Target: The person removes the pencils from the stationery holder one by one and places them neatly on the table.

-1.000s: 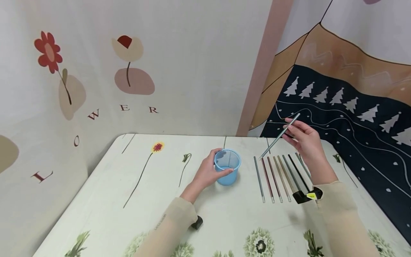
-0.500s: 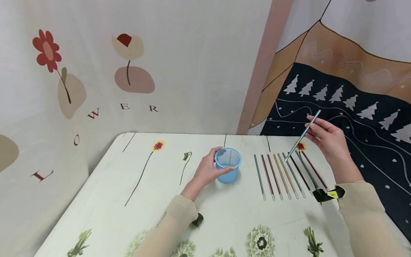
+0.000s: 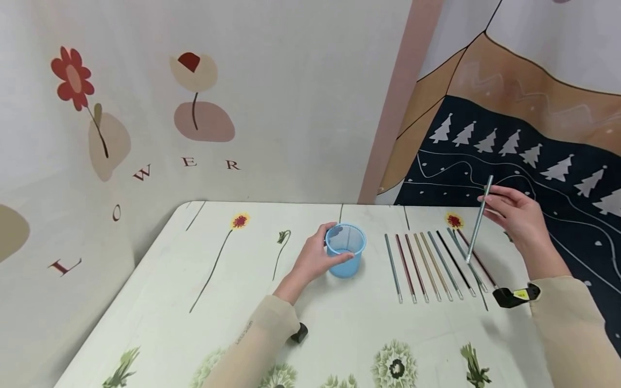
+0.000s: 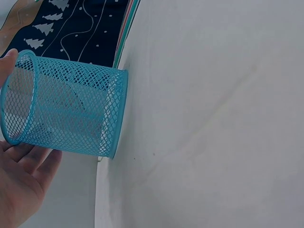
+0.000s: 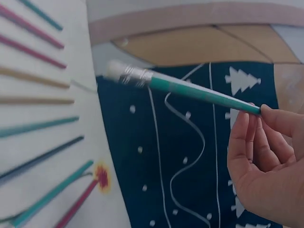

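A blue mesh pen holder [image 3: 347, 268] stands upright at the middle of the table. My left hand [image 3: 314, 257] grips it near the rim, thumb on one side and fingers on the other; in the left wrist view the mesh pen holder [image 4: 71, 107] shows its mouth toward the hand. Between thumb and fingertips, my right hand [image 3: 523, 222] pinches a green pencil [image 3: 478, 220] by its upper end. The pencil [image 5: 194, 90] has a metal band and whitish eraser at its free end, slanting down above the right end of the pencil row.
Several pencils [image 3: 418, 268] in green, red, tan and black lie side by side right of the holder, eraser ends toward me. The printed white tablecloth [image 3: 242, 339] bears flower drawings. Fabric backdrops [image 3: 301, 108] hang behind the table's far edge.
My right hand has carried the green pencil rightward, from above the left of the row to above its right end, and the pencil is now steeper. My left hand stays on the pen holder.
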### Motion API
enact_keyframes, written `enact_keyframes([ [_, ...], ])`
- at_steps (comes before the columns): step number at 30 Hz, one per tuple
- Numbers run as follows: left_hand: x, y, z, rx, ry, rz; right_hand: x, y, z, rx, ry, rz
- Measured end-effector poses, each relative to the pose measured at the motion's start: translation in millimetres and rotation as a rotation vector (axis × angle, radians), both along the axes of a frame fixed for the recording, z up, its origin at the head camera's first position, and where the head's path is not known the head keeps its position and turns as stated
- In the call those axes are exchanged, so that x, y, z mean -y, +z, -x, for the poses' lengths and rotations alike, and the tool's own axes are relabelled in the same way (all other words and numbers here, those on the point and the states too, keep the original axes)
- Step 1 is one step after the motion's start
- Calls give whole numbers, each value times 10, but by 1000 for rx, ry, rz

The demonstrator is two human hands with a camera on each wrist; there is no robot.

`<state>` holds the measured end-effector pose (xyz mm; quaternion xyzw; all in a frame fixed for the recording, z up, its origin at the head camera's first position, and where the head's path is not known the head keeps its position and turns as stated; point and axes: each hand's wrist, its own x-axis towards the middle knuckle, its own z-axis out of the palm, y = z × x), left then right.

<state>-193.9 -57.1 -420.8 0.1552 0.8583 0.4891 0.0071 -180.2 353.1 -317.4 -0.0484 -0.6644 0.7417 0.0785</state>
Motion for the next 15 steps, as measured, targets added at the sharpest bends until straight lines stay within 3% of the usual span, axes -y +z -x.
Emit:
enact_keyframes([
  [15, -16, -11, 2, 3, 3, -13, -366, -310, 82, 160, -51, -202],
])
